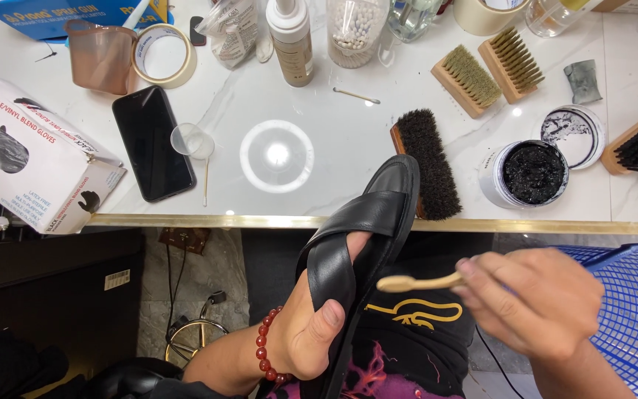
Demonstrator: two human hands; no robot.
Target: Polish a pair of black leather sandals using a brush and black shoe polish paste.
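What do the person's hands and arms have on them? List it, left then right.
Left hand: bare forearm, no sleeve, with a bracelet of round dark-red beads at the wrist. Right hand: bare, no ring, watch or sleeve visible. No gloves on either.

White marble-look table [348,140], brushes [428,164], phone [153,142]

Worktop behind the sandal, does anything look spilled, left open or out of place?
The black polish jar stands open, its smeared lid lying face up beside it. A cotton swab lies loose near the bottles. Nothing looks spilled. The left hand holds the black sandal.
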